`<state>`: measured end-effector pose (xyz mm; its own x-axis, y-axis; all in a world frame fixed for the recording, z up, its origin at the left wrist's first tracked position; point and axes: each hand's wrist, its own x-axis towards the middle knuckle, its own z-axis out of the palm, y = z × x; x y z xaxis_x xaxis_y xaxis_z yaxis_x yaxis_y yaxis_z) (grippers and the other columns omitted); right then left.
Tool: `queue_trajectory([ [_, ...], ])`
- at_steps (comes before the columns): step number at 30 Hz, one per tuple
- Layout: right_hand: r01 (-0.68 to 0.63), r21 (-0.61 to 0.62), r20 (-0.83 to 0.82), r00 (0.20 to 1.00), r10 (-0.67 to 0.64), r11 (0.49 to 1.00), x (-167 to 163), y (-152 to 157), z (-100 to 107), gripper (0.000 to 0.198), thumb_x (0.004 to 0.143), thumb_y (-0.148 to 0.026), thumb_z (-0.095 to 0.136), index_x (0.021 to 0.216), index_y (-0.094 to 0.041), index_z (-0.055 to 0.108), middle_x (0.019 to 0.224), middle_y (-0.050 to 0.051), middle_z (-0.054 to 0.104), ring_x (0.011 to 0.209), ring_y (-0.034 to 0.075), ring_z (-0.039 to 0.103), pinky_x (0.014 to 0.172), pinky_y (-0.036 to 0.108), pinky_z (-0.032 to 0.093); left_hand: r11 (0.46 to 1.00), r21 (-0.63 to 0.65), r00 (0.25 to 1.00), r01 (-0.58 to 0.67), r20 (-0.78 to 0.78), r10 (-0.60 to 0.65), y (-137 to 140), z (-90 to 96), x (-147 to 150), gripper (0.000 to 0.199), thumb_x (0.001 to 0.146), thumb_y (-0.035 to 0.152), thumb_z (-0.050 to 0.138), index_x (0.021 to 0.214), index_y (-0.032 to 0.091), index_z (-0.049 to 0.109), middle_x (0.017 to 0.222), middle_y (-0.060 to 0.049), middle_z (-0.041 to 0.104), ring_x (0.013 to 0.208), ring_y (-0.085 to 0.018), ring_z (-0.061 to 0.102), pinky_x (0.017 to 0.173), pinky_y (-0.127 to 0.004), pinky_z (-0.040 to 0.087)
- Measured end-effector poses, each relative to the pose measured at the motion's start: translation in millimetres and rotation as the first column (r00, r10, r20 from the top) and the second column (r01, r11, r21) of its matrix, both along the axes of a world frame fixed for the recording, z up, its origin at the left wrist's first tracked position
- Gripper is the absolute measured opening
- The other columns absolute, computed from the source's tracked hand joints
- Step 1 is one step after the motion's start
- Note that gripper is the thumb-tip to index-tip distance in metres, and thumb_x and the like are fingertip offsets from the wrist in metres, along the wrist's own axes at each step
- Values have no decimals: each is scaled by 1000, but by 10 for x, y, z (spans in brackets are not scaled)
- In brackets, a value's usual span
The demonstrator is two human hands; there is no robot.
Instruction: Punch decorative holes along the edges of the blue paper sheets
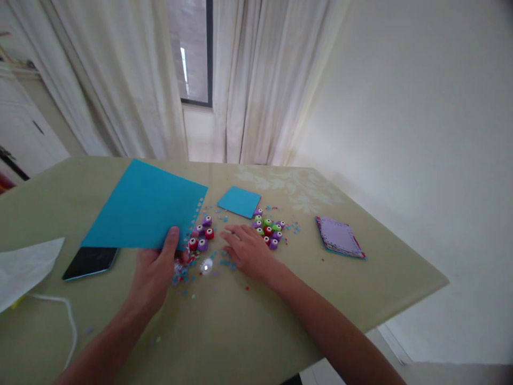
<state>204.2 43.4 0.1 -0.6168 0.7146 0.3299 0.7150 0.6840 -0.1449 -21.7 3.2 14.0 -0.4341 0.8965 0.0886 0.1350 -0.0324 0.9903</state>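
Note:
My left hand point(154, 272) grips a large blue sheet of paper point(144, 208) by its near right corner, thumb on top. A row of small punched holes runs along the sheet's right edge. My right hand point(248, 248) reaches over the table with its fingers spread and holds nothing I can see. Right beside it lies a cluster of small purple, green and red craft punches point(276, 235), partly hidden by the hand. A few more purple and red punches point(201, 244) stand between my two hands. Tiny punched paper bits point(182, 275) are scattered around them.
Behind the punches lies a smaller blue paper square point(239, 201). A stack of edge-punched paper squares point(340, 237), lilac on top, sits at the right. A dark phone point(90, 263), a white sheet point(28, 270) and a white cable point(70, 315) are at the left on the table point(224, 331).

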Motion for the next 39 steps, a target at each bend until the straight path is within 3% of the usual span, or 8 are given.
queue_trajectory([
  [5,-26,-19,15,1000,26,999,-445,-85,-75,44,104,-28,61,147,-23,54,156,12,57,126,32,60,104,49,52,993,-106,997,58,-37,-62,-96,59,51,56,91,64,64,50,25,57,50,-1,60,49,-18,53,49,-30,42],
  [14,-54,-195,-240,971,6,979,-251,-133,-109,20,92,-14,66,111,-19,62,109,11,72,102,27,67,92,40,56,982,-110,988,154,-2,-155,-129,47,97,46,78,63,78,56,24,69,55,-3,68,53,-21,60,52,-31,47],
  [16,-17,-311,-457,879,-134,950,-215,-132,-61,24,85,-15,71,106,-21,62,99,7,72,89,23,68,83,37,57,980,-108,986,168,0,-169,-130,69,111,43,77,62,78,59,23,71,54,-3,68,52,-20,60,51,-30,46],
  [19,-117,-498,-746,562,-356,859,-155,-72,22,32,82,-24,73,113,-22,64,102,5,73,81,19,69,75,33,57,982,-127,990,141,2,-142,-127,59,103,43,75,62,79,58,23,70,51,-1,65,50,-19,58,48,-29,42],
  [22,-328,-559,-823,337,-458,762,-93,0,89,32,83,-32,76,114,-23,73,100,4,77,82,18,71,77,34,58,978,-182,992,104,-56,-116,-130,14,72,50,73,68,78,55,23,68,50,-2,64,48,-18,54,47,-29,38],
  [26,-470,-541,-827,151,-541,697,-77,15,130,33,77,-34,88,108,-24,79,98,3,80,83,18,73,83,33,59,962,-246,976,119,-150,-159,-144,-16,51,60,74,77,73,51,22,68,49,-3,64,47,-17,52,48,-30,36],
  [31,-528,-524,-800,36,-599,668,-123,-9,166,37,69,-32,96,99,-23,77,94,1,78,80,15,74,79,28,60,963,-229,969,140,-170,-181,-143,31,78,59,74,76,71,50,23,66,48,-3,64,47,-18,53,50,-30,37],
  [39,-519,-512,-795,-13,-606,684,-134,6,161,44,62,-28,101,98,-24,75,91,-3,75,74,12,70,72,25,58,959,-233,958,159,-197,-206,-153,54,104,57,75,72,70,46,24,61,47,-2,62,46,-17,52,49,-30,36],
])
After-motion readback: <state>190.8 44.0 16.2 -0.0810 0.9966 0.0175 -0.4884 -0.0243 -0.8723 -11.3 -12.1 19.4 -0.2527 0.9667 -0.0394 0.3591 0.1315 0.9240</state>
